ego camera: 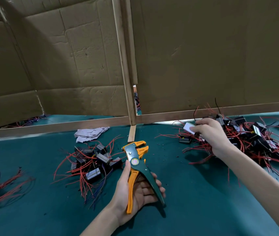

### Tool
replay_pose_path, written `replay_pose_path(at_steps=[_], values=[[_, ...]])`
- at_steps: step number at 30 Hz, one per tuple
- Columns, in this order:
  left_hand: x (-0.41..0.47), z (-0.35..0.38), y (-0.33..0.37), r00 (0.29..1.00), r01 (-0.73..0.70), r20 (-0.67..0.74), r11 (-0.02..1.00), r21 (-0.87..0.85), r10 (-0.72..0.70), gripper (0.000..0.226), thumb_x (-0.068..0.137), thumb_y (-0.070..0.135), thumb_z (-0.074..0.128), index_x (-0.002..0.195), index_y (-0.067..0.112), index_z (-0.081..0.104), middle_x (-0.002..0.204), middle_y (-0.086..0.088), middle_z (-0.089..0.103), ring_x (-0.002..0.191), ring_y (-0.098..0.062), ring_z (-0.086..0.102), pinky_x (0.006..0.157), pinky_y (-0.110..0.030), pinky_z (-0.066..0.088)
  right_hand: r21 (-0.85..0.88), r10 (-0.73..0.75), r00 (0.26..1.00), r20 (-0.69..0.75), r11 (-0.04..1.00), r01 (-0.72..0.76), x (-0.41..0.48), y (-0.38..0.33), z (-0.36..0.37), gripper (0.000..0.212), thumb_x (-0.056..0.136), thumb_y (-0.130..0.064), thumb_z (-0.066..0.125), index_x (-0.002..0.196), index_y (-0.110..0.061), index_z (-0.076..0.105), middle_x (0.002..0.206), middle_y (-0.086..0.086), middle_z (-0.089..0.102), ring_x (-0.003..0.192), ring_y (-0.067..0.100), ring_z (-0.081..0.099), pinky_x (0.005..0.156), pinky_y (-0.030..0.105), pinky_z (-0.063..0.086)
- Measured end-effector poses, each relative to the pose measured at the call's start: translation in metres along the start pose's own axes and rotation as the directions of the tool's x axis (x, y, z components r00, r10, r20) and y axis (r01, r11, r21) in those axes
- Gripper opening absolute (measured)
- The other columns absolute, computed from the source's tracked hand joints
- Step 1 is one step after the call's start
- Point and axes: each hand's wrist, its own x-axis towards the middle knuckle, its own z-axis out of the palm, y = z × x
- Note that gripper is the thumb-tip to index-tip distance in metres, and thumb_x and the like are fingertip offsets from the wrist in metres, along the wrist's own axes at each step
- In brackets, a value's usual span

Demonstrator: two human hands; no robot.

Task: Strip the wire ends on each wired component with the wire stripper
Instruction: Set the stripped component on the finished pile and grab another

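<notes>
The left hand lies palm up near the middle of the teal table and grips the wire stripper. The fingers curl round the green handle and the thumb lies along the orange one. The tool's handles are spread apart, and its orange and green head points to the far side, raised off the table surface.

To the right and farther off, the right hand reaches out with its back to the camera and pinches a wired component between thumb and fingers. This is a pale block at the near-left edge of the right pile. A thin black wire rises beside it, though whether that wire belongs to this block I cannot tell. The right pile is a tangle of dark blocks and red wires lying against the far right of the table.

A second heap, the middle pile, lies just left of the stripper's head (dark and grey blocks with red and a few blue wires trailing toward the near side). Loose red wires lie at the near left edge. A crumpled pale rag lies beyond the middle pile, close to a wooden rail. An upright wooden post rises from that rail, with cardboard walls on either side of it.
</notes>
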Motion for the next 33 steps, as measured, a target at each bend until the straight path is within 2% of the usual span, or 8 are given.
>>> replay_pose_path(at_steps=[4, 6, 11, 17, 20, 23, 29, 33], values=[[0.0, -0.001, 0.0, 1.0, -0.008, -0.016, 1.0, -0.021, 0.008, 0.086, 0.083, 0.074, 0.037, 0.081, -0.005, 0.071, 0.084, -0.025, 0.061, 0.075, -0.039, 0.064, 0.071, -0.048, 0.055, 0.201, -0.063, 0.996, -0.059, 0.977, 0.073, -0.011, 0.003, -0.002, 0.031, 0.086, -0.006, 0.064, 0.117, -0.005, 0.058, 0.097, 0.006, 0.062, 0.081, 0.016, 0.056, 0.083, 0.034, 0.045], [0.0, -0.001, 0.0, 1.0, -0.01, -0.015, 1.0, -0.007, 0.01, 0.086, 0.082, 0.075, 0.036, 0.082, -0.004, 0.071, 0.085, -0.025, 0.062, 0.076, -0.039, 0.064, 0.072, -0.047, 0.055, 0.068, -0.19, 0.973, -0.13, 0.977, 0.2, -0.019, 0.008, -0.001, 0.031, 0.087, -0.006, 0.065, 0.116, -0.01, 0.056, 0.09, -0.004, 0.058, 0.081, 0.01, 0.054, 0.08, 0.028, 0.043], [0.001, -0.004, -0.001, 1.0, -0.019, -0.02, 1.0, 0.012, 0.02, 0.087, 0.082, 0.075, 0.035, 0.083, -0.004, 0.072, 0.085, -0.025, 0.062, 0.078, -0.039, 0.065, 0.071, -0.046, 0.055, -0.274, -0.471, 0.868, -0.157, 0.865, 0.42, -0.035, 0.023, -0.001, 0.037, 0.082, 0.009, 0.061, 0.115, -0.008, 0.059, 0.092, -0.004, 0.052, 0.099, 0.017, 0.041, 0.083, 0.023, 0.031], [0.002, -0.005, -0.002, 0.999, -0.033, -0.028, 0.999, 0.004, 0.033, 0.087, 0.082, 0.075, 0.036, 0.084, -0.004, 0.071, 0.085, -0.025, 0.062, 0.078, -0.04, 0.065, 0.071, -0.047, 0.055, -0.264, -0.548, 0.821, -0.16, 0.825, 0.5, -0.045, 0.019, -0.011, 0.03, 0.077, 0.015, 0.062, 0.1, -0.004, 0.065, 0.094, 0.0, 0.058, 0.097, 0.026, 0.053, 0.082, 0.031, 0.037], [0.002, -0.006, -0.003, 0.999, -0.039, -0.026, 0.999, 0.007, 0.04, 0.087, 0.081, 0.076, 0.037, 0.085, -0.004, 0.071, 0.086, -0.026, 0.062, 0.078, -0.04, 0.065, 0.073, -0.048, 0.054, -0.249, -0.653, 0.741, -0.154, 0.752, 0.611, -0.052, 0.016, -0.012, 0.025, 0.074, 0.012, 0.061, 0.094, -0.003, 0.064, 0.09, 0.0, 0.057, 0.088, 0.023, 0.053, 0.074, 0.023, 0.036], [0.002, -0.007, -0.004, 0.997, -0.059, -0.039, 0.998, 0.003, 0.059, 0.087, 0.081, 0.076, 0.038, 0.084, -0.004, 0.071, 0.087, -0.026, 0.062, 0.079, -0.04, 0.065, 0.074, -0.048, 0.054, -0.205, -0.753, 0.657, 0.03, 0.639, 0.741, -0.059, 0.018, -0.003, 0.024, 0.072, 0.006, 0.062, 0.093, -0.005, 0.061, 0.091, 0.0, 0.054, 0.084, 0.004, 0.049, 0.075, 0.01, 0.037], [0.003, -0.009, -0.005, 0.983, -0.163, -0.087, 0.987, 0.001, 0.162, 0.084, 0.079, 0.075, 0.038, 0.081, -0.002, 0.073, 0.083, -0.025, 0.064, 0.077, -0.039, 0.067, 0.071, -0.046, 0.056, -0.291, -0.532, 0.61, 0.587, 0.565, 0.772, -0.061, 0.048, 0.011, 0.042, 0.066, 0.02, 0.052, 0.092, -0.011, 0.062, 0.094, -0.003, 0.057, 0.089, 0.014, 0.054, 0.08, 0.028, 0.045], [0.002, -0.012, -0.005, 0.973, -0.211, -0.095, 0.978, 0.011, 0.211, 0.085, 0.082, 0.074, 0.036, 0.084, -0.002, 0.072, 0.086, -0.026, 0.064, 0.08, -0.039, 0.066, 0.074, -0.048, 0.055, -0.31, -0.411, 0.648, 0.641, 0.634, 0.709, -0.061, 0.052, 0.01, 0.035, 0.067, 0.013, 0.046, 0.08, -0.012, 0.068, 0.095, -0.007, 0.062, 0.081, 0.011, 0.058, 0.076, 0.026, 0.046]])
